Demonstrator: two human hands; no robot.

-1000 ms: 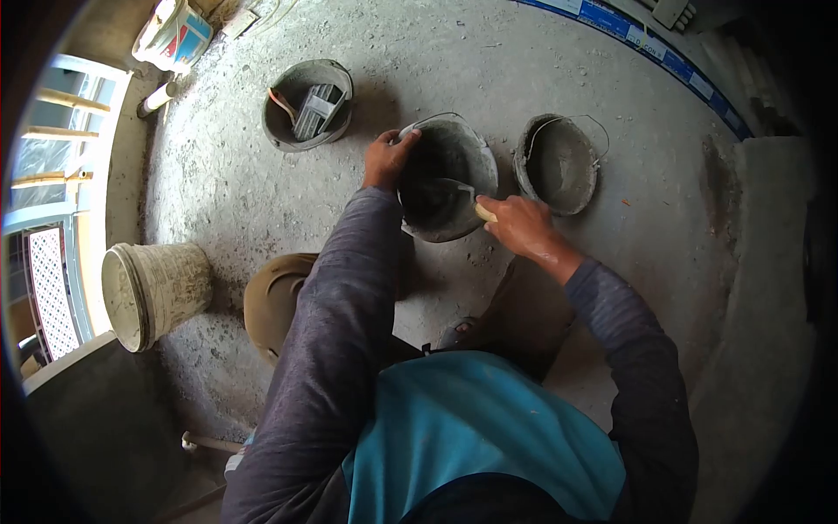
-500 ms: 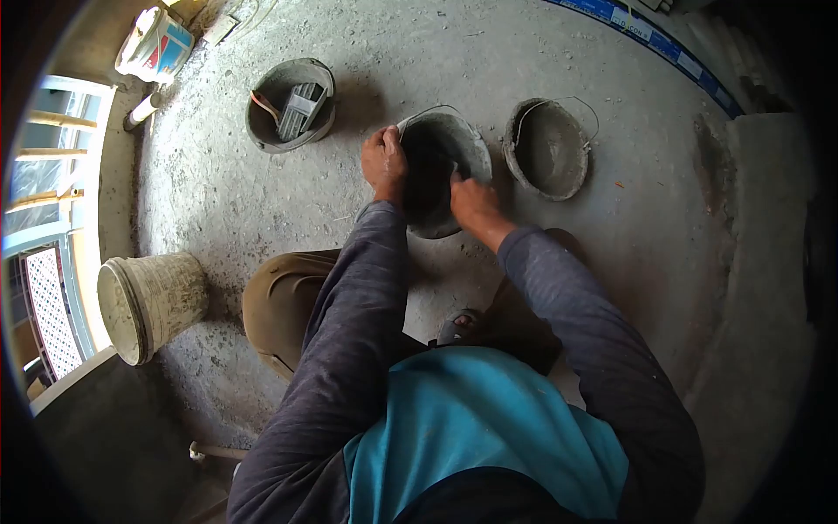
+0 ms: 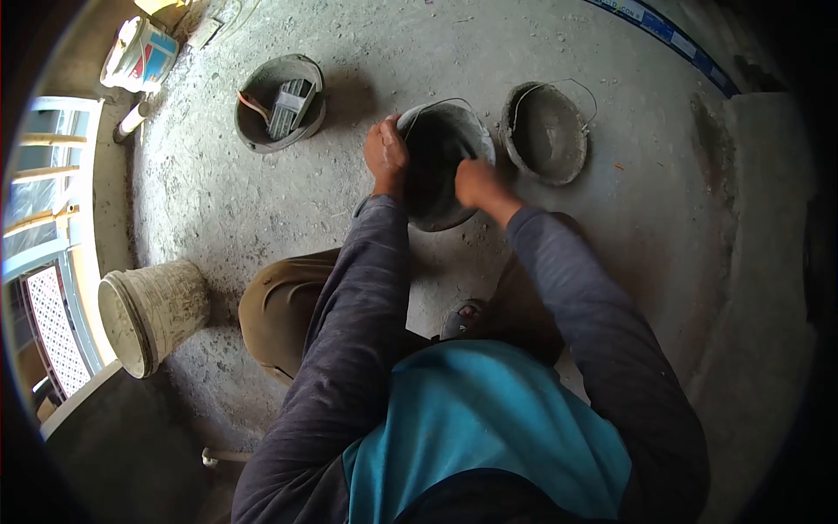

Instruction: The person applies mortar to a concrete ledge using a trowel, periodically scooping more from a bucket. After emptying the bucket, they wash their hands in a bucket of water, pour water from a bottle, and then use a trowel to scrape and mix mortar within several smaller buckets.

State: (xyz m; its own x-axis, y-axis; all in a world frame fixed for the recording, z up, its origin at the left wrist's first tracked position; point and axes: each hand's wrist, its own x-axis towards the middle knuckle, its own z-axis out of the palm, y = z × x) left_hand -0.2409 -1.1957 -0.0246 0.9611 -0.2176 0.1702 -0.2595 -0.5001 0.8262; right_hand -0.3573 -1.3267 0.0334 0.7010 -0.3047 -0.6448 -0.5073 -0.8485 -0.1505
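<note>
A dark, cement-stained bucket (image 3: 483, 131) with a wire handle stands on the floor between my knees and the other pails. My left hand (image 3: 386, 157) is closed over its left rim. Inside the mouth, toward the right side, my right hand (image 3: 483, 188) is a closed fist, slightly blurred by motion. Whatever it grips is hidden in the bucket's dark interior. Just right of this bucket stands a shallow grey pail (image 3: 572, 166) with a wire handle. To the left, another grey pail (image 3: 316, 122) holds a ridged grey tool (image 3: 292, 106) and an orange-handled one (image 3: 253, 105).
A dirty white bucket (image 3: 175, 301) stands at the left, near a barred window (image 3: 52, 179). Farther back are a paint bucket (image 3: 144, 54) and a short white pipe (image 3: 133, 120). A long blue strip (image 3: 676, 39) lies at the upper right. Crumbs of debris dot the concrete floor.
My right hand has shifted slightly up and right within the bucket and is now blurred. The left hand keeps its hold on the rim. The whole view has shifted a little.
</note>
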